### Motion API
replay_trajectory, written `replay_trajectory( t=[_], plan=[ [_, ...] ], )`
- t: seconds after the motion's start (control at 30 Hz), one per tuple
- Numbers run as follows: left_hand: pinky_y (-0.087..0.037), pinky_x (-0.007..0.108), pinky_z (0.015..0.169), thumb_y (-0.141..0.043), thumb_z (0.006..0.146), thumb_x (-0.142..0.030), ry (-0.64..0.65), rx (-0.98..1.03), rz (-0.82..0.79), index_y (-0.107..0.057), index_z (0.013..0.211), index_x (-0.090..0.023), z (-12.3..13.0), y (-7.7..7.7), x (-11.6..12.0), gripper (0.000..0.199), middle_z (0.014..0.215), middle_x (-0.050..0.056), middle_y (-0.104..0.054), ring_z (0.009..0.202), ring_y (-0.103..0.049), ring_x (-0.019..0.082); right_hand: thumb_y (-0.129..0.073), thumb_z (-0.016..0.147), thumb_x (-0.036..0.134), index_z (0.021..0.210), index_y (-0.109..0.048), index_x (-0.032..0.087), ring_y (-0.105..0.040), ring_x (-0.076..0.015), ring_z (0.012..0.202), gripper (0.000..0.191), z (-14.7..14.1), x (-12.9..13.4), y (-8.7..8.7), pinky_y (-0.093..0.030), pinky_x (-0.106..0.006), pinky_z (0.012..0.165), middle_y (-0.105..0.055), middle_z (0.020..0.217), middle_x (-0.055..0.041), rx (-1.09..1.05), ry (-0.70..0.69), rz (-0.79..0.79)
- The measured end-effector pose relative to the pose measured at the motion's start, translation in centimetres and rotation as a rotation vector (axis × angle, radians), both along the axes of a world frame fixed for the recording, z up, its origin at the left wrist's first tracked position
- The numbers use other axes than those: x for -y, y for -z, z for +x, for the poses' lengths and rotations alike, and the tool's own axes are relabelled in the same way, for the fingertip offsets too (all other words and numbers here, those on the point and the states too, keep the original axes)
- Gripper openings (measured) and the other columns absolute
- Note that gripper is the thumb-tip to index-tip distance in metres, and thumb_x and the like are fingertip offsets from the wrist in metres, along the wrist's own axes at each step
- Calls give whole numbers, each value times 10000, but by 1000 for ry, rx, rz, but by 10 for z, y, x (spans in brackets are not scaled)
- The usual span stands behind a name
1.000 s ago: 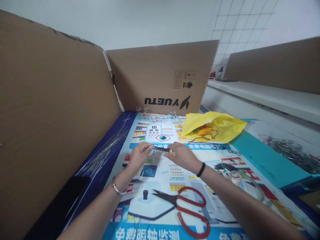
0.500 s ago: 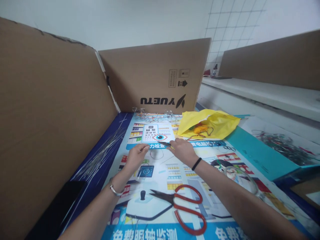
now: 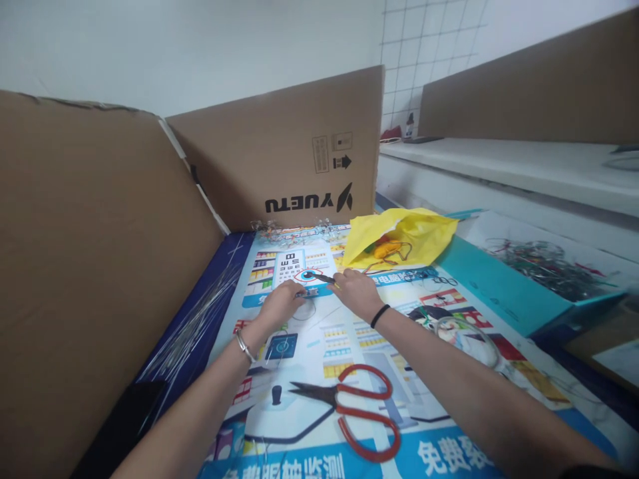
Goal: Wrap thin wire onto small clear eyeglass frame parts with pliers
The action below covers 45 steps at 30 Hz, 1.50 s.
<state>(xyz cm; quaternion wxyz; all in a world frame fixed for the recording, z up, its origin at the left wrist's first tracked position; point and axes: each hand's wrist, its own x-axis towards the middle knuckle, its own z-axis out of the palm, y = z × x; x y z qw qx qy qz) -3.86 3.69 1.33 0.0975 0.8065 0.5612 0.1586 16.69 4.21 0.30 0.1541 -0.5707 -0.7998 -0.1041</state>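
My right hand (image 3: 358, 293) is closed around small pliers (image 3: 323, 277). Their dark jaws point left over the printed eye on the poster sheet, and a bit of yellow handle shows at my fingers. To the left, my left hand (image 3: 282, 304) is pinched shut. A thin wire (image 3: 314, 310) curves in a loop from its fingertips; its far end is too fine to follow. The plier jaws are near the left fingertips but apart from them. Closer to me, red-handled scissors (image 3: 342, 402) lie on the sheet with blades pointing left.
Cardboard panels (image 3: 279, 159) stand behind and at left. A yellow bag (image 3: 424, 229) holds orange material. Right of it, a teal box (image 3: 504, 293) contains tangled wire. Straight wires (image 3: 192, 316) lie at left by a black object (image 3: 124, 419). A clear ring-shaped item (image 3: 492, 346) is near my right forearm.
The view has turned slightly, so the surroundings sit further left. My left hand has rolled over and moved right under the plier tips. The right hand still grips the pliers.
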Motion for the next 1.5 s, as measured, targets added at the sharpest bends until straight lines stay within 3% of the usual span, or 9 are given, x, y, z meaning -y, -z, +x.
replay_trajectory(
  t=[0.2, 0.43, 0.53, 0.67, 0.9, 1.17, 1.33, 1.5],
  plan=[
    [-390, 260, 744, -506, 747, -186, 28, -28, -58, -590, 705, -179, 8, 7, -12, 95, 824, 44, -592, 815, -536, 173, -414, 855, 476, 945, -590, 203, -552, -198, 869, 337, 0, 1, 1, -371, -257, 672, -605, 901, -78, -39, 7, -21],
    [-378, 260, 601, -394, 812, -197, -143, 25, -14, -545, 856, -161, -9, 8, -7, 161, 737, 46, -577, 665, -522, 163, -419, 848, 493, 941, -590, 202, -564, -189, 854, 350, -1, 1, 0, -371, -244, 660, -609, 891, -71, -79, 18, -56],
    [-398, 250, 606, -401, 799, -215, -210, 217, 14, -549, 940, -168, -24, 9, 0, 209, 751, 26, -585, 672, -530, 150, -411, 853, 492, 928, -592, 197, -563, -184, 850, 353, -2, 3, 1, -362, -239, 661, -609, 883, -74, -91, 9, -54],
    [-418, 254, 642, -445, 768, -253, -207, 550, 36, -603, 949, -176, -34, 13, 12, 252, 834, 38, -597, 687, -531, 137, -393, 863, 490, 929, -589, 202, -561, -179, 836, 355, -5, 5, 3, -348, -241, 657, -608, 861, -68, -71, -25, -20],
    [-382, 219, 541, -480, 733, -279, -204, 849, -80, -565, 794, -163, -25, 11, 24, 156, 583, -30, -489, 540, -458, 99, -384, 873, 477, 919, -598, 218, -556, -164, 821, 339, -11, 8, 4, -328, -242, 648, -603, 826, -48, -22, -64, 41],
    [-414, 225, 582, -461, 752, -276, -204, 703, 21, -561, 768, -183, -30, 18, 22, 137, 680, -16, -549, 597, -503, 106, -380, 878, 473, 929, -599, 229, -543, -162, 794, 331, -13, 10, 6, -304, -234, 626, -601, 804, -39, -30, -119, 96],
    [-433, 236, 617, -462, 762, -275, -201, 660, 39, -552, 755, -184, -28, 15, 25, 128, 684, -15, -566, 620, -520, 111, -397, 874, 464, 941, -600, 224, -546, -156, 806, 322, -14, 11, 5, -309, -233, 637, -603, 816, -41, -41, -125, 90],
    [-454, 252, 647, -457, 766, -241, -201, 678, -12, -604, 925, -181, -26, 10, 28, 225, 836, 30, -627, 691, -556, 132, -399, 873, 464, 945, -601, 220, -552, -155, 812, 325, -14, 11, 3, -318, -231, 636, -607, 827, -46, -50, -106, 71]
  ],
)
